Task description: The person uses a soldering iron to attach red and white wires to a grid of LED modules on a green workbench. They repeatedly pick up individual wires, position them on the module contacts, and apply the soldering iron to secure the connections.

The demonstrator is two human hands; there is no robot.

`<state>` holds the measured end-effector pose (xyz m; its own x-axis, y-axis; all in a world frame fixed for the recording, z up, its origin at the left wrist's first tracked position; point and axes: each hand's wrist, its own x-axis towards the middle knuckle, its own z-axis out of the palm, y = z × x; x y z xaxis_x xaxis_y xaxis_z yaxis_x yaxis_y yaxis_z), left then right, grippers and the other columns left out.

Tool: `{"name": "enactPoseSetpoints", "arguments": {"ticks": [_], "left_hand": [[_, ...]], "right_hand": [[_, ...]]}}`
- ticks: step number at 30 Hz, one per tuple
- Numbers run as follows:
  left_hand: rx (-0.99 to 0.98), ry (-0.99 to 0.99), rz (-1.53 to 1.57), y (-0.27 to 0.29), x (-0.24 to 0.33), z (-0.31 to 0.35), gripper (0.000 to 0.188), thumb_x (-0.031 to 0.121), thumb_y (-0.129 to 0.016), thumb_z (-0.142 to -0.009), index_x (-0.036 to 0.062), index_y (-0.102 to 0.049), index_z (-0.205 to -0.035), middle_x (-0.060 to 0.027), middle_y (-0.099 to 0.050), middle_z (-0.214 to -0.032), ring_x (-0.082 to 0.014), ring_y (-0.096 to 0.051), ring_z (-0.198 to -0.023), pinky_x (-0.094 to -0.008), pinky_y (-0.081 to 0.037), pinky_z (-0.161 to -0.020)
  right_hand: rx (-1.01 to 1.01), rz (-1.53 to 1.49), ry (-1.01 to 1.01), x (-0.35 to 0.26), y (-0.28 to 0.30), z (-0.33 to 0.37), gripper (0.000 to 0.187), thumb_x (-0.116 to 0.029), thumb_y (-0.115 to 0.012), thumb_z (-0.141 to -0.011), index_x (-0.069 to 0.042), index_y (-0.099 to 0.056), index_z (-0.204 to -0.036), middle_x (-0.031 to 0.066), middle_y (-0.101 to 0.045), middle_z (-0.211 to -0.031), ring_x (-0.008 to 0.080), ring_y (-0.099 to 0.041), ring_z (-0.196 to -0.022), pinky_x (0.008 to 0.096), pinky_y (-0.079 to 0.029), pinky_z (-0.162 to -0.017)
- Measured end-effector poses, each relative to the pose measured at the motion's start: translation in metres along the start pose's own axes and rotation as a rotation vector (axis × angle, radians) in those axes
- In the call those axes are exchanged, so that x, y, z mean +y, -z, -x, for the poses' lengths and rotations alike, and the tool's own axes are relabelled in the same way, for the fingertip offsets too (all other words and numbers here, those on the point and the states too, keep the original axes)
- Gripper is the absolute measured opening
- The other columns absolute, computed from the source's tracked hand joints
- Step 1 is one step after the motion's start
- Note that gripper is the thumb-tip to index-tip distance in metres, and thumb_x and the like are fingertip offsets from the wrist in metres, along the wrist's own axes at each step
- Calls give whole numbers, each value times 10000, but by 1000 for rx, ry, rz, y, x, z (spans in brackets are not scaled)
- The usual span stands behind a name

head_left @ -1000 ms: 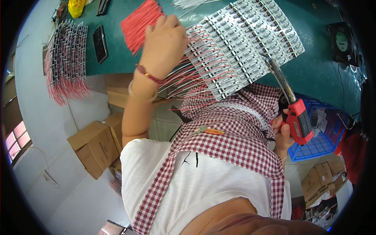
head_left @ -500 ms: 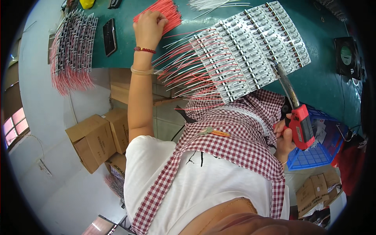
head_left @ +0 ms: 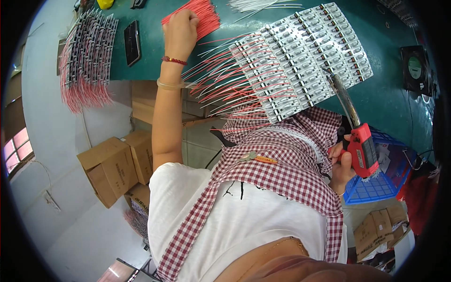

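"One view to go by, the head camera's. What has just changed in it?"

"The left hand [head_left: 181, 33]. It has left the upper left corner of the panel of circuit boards [head_left: 305, 58] and is now out at the bundle of red wires [head_left: 206, 19]."

"What do you make of that?"

"I judge that the left side's work is now with the loose wires rather than at the panel. The right hand [head_left: 342, 162] has hardly shifted."

"How are the left fingers?"

"Curled and partly closed, over the near left part of the bundle. Whether they pinch a wire I cannot tell."

"And the right ones?"

"Closed around the red-and-black handle of the soldering iron [head_left: 364, 152]. Its tip is over the panel; I can't tell if it touches."

"Where exactly is the panel?"

"On the green surface [head_left: 150, 56], its near part reaching past the edge, over the checked apron [head_left: 282, 178]. Attached red and white wires [head_left: 239, 87] fan out from its left side."

"And round about?"

"Loose white wires [head_left: 256, 5] lie to the right of the red bundle, a dark smartphone [head_left: 132, 43] to its left, and wired board strips [head_left: 89, 47] farther left."
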<state>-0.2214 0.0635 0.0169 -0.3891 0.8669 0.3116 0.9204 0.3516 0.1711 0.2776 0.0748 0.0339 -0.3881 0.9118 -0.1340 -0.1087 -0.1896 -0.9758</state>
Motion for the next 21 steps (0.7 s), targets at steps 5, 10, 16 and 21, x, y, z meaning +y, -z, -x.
{"name": "enactPoseSetpoints", "arguments": {"ticks": [5,10,16,21], "left_hand": [[195,1,389,34,36,2,116,58,-620,-934,11,-709,-991,-83,-658,-846,-160,-605,-715,-294,-500,-685],[-76,-182,661,63,127,27,125,-30,-628,-848,16,-695,-944,-89,-637,-881,-171,-614,-742,-283,-496,-674],[-313,-263,1044,69,234,101,164,-35,-685,-786,35,-684,-934,-103,-638,-841,-253,-633,-748,-327,-504,-651],[-357,-192,1149,69,239,108,164,-20,-725,-763,31,-677,-911,-93,-644,-808,-252,-634,-745,-336,-501,-645]], "right_hand": [[23,16,66,-3,-8,-4,524,-370,-605,-971,43,-462,-1260,50,-520,-684,100,-429,-512,256,-421,-523],[41,-205,-11,-24,-32,-19,573,-344,-661,-948,49,-456,-1312,68,-572,-772,116,-514,-613,275,-470,-592],[-38,-254,-97,-35,-69,-36,606,-289,-752,-891,30,-460,-1315,80,-591,-827,131,-558,-655,263,-474,-598],[-87,-243,-146,-34,-65,-32,657,-345,-759,-878,38,-457,-1319,80,-592,-828,129,-558,-667,258,-472,-605]]}}
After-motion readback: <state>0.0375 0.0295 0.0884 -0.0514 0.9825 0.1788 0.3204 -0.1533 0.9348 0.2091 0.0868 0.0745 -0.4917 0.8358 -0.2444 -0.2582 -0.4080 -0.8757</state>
